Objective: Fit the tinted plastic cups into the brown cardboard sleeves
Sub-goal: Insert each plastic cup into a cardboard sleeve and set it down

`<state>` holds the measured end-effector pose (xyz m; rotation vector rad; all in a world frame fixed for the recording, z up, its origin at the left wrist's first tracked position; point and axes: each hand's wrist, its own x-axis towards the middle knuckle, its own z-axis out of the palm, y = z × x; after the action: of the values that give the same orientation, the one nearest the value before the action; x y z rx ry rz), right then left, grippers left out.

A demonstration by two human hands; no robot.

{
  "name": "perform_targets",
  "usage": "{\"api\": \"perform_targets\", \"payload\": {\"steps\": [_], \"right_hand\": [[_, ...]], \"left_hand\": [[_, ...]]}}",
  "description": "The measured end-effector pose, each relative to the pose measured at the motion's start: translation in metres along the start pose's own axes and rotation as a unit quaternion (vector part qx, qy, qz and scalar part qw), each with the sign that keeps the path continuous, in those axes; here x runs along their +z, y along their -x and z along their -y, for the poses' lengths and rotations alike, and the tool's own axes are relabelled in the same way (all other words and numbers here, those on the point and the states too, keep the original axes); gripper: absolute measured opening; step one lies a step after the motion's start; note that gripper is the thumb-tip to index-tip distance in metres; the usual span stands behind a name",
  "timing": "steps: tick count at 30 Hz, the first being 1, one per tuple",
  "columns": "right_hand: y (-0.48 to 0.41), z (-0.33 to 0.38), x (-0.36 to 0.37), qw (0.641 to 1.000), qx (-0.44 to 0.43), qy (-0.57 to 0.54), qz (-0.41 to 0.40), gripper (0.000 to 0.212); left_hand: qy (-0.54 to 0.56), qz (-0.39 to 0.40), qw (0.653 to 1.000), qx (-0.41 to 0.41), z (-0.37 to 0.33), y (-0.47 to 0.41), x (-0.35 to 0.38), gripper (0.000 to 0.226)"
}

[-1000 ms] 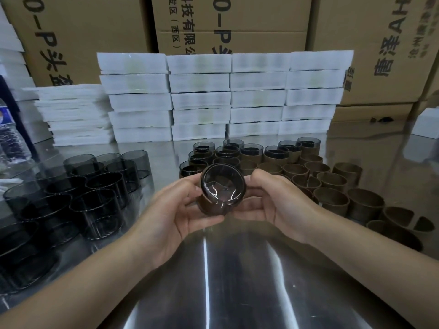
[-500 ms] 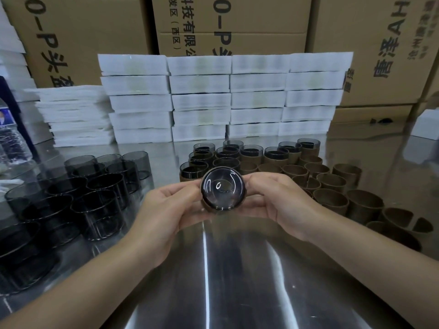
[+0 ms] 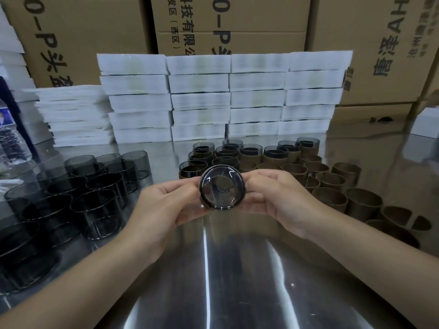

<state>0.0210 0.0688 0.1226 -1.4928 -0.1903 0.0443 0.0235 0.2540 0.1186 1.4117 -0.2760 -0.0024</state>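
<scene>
A tinted plastic cup [image 3: 222, 187] inside a brown cardboard sleeve is held above the steel table, its round base facing me. My left hand [image 3: 164, 205] grips it from the left and my right hand [image 3: 280, 198] grips it from the right, fingers curled round the sleeve. Several bare tinted cups [image 3: 95, 186] stand in a cluster at the left. Empty brown sleeves [image 3: 332, 186] stand at the right. Behind the held cup stand several cups fitted in sleeves [image 3: 249, 154].
Stacks of white flat boxes [image 3: 213, 96] line the back of the reflective steel table [image 3: 225, 281]. Large brown cartons [image 3: 356, 43] rise behind them. A plastic water bottle [image 3: 11, 143] stands at the far left edge. One white box [image 3: 425, 122] sits at the right.
Both hands have lifted the cup slightly and turned it so its base faces me more squarely. The grip on it has tightened from both sides.
</scene>
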Motion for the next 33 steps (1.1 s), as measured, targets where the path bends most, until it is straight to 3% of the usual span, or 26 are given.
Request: {"api": "perform_targets", "payload": {"steps": [8, 14, 18, 22, 26, 29, 31, 33], "right_hand": [[0.000, 0.001, -0.001, 1.000, -0.004, 0.002, 0.009, 0.033], [0.000, 0.002, -0.001, 1.000, -0.006, -0.007, 0.016, 0.027], [-0.002, 0.002, -0.003, 1.000, 0.001, 0.001, 0.022, 0.036], [-0.002, 0.001, -0.004, 1.000, 0.008, 0.001, 0.023, 0.059], [-0.003, -0.002, -0.002, 0.999, 0.023, 0.012, 0.030, 0.052], [-0.004, -0.004, -0.003, 0.997, 0.058, 0.013, 0.041, 0.030], [-0.003, -0.003, -0.005, 0.995, 0.073, -0.018, 0.070, 0.019], [-0.003, -0.002, -0.005, 0.995, 0.056, -0.026, 0.074, 0.022]], "left_hand": [[0.000, -0.002, 1.000, 0.001, -0.001, 0.001, 0.001, 0.036], [-0.005, 0.000, 1.000, -0.001, -0.001, 0.001, 0.002, 0.027], [0.006, -0.003, 1.000, -0.003, 0.000, 0.000, 0.001, 0.030], [0.017, 0.015, 1.000, -0.018, 0.002, -0.002, -0.002, 0.024], [0.084, 0.010, 0.994, -0.072, 0.006, -0.008, -0.005, 0.041], [0.120, 0.032, 0.988, -0.094, 0.006, -0.009, -0.005, 0.038], [0.112, 0.056, 0.987, -0.098, 0.006, -0.009, -0.006, 0.038], [0.073, 0.082, 0.988, -0.112, 0.007, -0.008, -0.008, 0.041]]}}
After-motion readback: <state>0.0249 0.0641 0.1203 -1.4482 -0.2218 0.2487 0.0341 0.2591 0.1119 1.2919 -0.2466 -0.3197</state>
